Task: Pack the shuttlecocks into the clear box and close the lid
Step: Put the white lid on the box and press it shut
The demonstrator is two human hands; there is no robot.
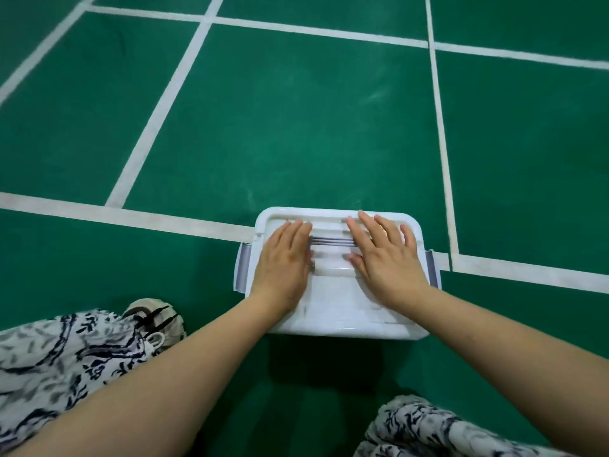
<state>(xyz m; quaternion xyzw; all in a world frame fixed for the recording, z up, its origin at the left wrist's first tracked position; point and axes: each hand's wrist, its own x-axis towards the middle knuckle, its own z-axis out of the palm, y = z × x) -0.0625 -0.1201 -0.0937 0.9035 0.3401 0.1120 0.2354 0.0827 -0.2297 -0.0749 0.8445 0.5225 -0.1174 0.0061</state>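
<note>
The clear box (pixel 339 321) stands on the green court floor just in front of me, with its white lid (pixel 333 219) lying on top. My left hand (pixel 283 262) rests flat on the lid's left half, fingers spread. On the right half my right hand (pixel 385 255) lies flat as well. A grey handle strip (pixel 331 240) shows between the two hands. Grey side latches stick out at the left (pixel 243 270) and right (pixel 432 268) ends, flipped outward. No shuttlecock is visible; the box contents are hidden by the lid and my hands.
The green floor (pixel 296 127) carries white court lines (pixel 158 103) running away from me and one crossing behind the box. A shoe (pixel 155 316) and patterned trousers (pixel 66 357) are at lower left, and the other patterned knee (pixel 428 430) at lower right.
</note>
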